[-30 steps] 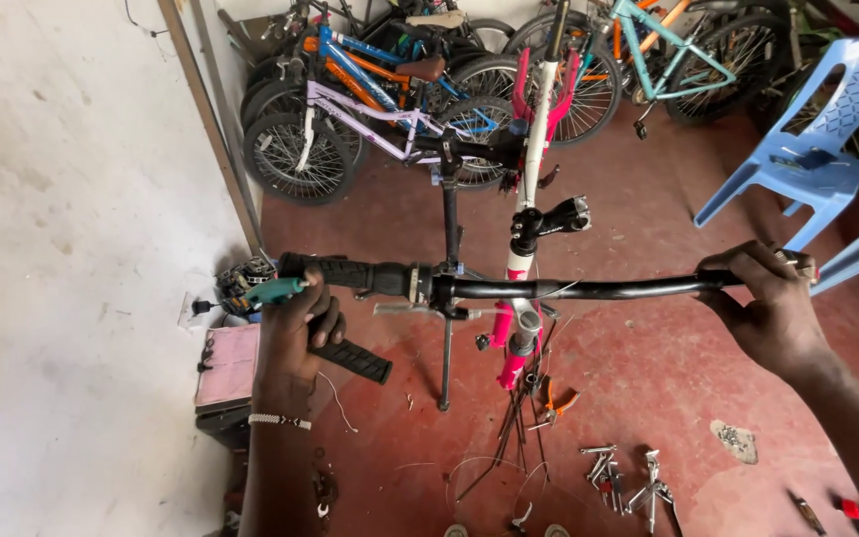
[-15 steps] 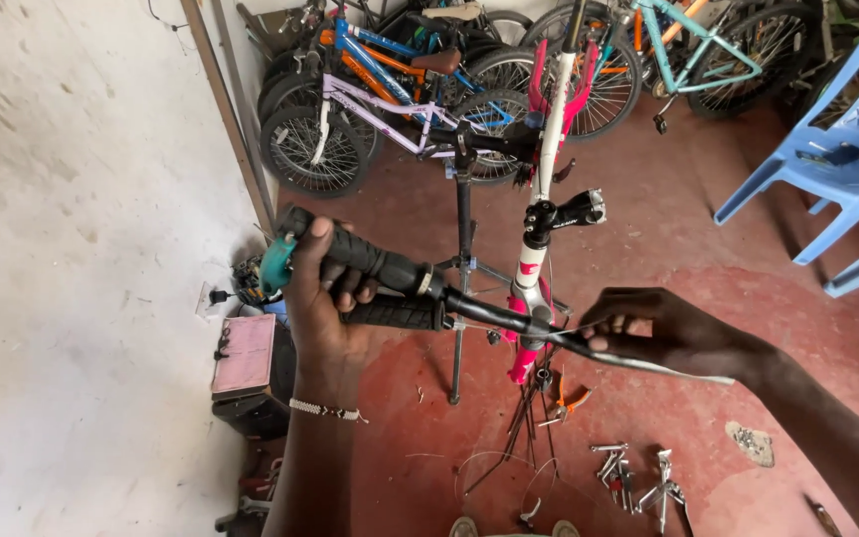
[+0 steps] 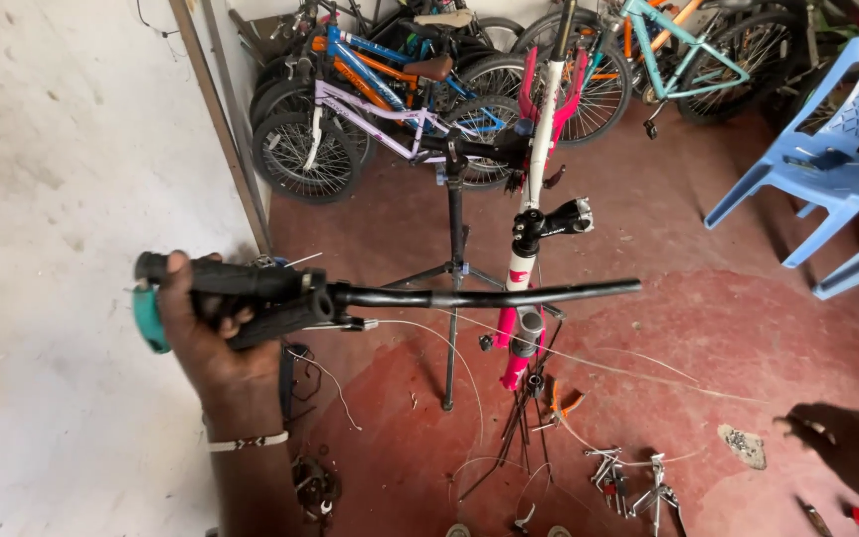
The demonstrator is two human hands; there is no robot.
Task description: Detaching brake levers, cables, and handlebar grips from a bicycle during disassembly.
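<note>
My left hand (image 3: 203,333) grips the black rubber grip and brake lever at the left end of a black bicycle handlebar (image 3: 479,295), held level in the air. A teal end cap (image 3: 149,318) sticks out beside my palm, and thin cables (image 3: 589,363) trail from the bar toward the floor. My right hand (image 3: 847,447) is low at the right, off the bar, fingers loosely curled above the floor; I see nothing in it. Behind the bar a pink and white bike frame (image 3: 539,169) is clamped on a black repair stand (image 3: 454,268).
Several bikes (image 3: 380,109) lean against the back wall. Blue plastic chairs (image 3: 827,149) stand at the right. Brake parts and tools (image 3: 633,477) lie on the red floor below the frame. A white wall (image 3: 62,199) fills the left.
My right hand has let go of the handlebar's right end and dropped toward the floor at the right. My left hand now carries the bar alone and has swung it level.
</note>
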